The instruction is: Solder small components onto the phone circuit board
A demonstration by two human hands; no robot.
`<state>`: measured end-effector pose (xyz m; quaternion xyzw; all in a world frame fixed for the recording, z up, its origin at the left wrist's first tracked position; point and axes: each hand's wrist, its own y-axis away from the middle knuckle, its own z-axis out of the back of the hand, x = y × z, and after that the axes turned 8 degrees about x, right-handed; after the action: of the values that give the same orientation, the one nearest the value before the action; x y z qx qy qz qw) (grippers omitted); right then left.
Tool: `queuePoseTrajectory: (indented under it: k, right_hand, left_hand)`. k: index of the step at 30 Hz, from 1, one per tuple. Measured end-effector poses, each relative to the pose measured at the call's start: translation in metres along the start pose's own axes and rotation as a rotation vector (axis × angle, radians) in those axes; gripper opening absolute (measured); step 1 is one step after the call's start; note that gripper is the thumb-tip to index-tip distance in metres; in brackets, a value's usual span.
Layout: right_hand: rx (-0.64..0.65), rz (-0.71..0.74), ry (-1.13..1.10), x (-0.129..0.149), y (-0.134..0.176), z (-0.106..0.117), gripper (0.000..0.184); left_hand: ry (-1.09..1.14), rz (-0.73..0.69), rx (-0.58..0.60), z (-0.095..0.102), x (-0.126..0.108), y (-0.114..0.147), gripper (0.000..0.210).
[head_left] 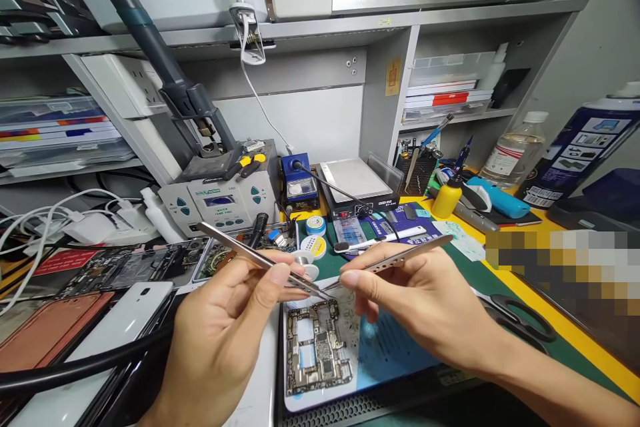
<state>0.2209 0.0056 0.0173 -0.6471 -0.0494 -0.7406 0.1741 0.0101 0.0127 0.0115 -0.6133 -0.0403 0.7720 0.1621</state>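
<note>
Thumb and fingers of the left hand (pixel 220 340) pinch silver tweezers (pixel 235 247), while the right hand (pixel 420 300) pinches perforated tweezers (pixel 415 252). Both sets of tips come close together at the upper edge of a circuit board (pixel 327 347); whether they touch it, I cannot tell. That board lies flat on a blue-and-grey plate (pixel 400 347) between the hands, black-handled scissors (pixel 500 300) to its right. Just beyond sit a tin with a yellow label (pixel 314 247), its print too small to read, and a white brush (pixel 380 239). Farther back, a grey station (pixel 225 207) reads "QUICK" and "LEAD FREE" on its front; a blue unit (pixel 293 165) and a flat-topped heating plate (pixel 357 180) stand beside it, their lettering unclear. To the right, a clear bottle (pixel 515 147) wears a red-and-white label, illegible, near a dark blue can (pixel 585 147) printed with small pictures. On the shelf behind, a red band (pixel 449 99) seems to say "OPEN".
</note>
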Motion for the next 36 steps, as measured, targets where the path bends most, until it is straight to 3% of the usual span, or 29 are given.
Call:
queuePoseTrajectory:
  k: [11, 22, 31, 36]
  right_hand:
    - [0.034, -0.027, 0.105, -0.005, -0.001, 0.004, 0.023]
    - [0.063, -0.054, 0.14, -0.002, 0.0, 0.01, 0.023]
    - [0.044, -0.059, 0.157, 0.0, -0.001, 0.016, 0.024]
    - [-0.014, -0.071, 0.084, 0.005, -0.004, 0.02, 0.026]
  left_hand:
    - [0.0, 0.036, -0.065, 0.005, 0.002, -0.001, 0.031]
    - [0.07, 0.035, -0.053, 0.001, 0.0, -0.002, 0.03]
    - [0.078, 0.03, -0.127, 0.012, 0.004, -0.008, 0.033]
    - [0.106, 0.039, -0.09, 0.014, 0.005, -0.006, 0.034]
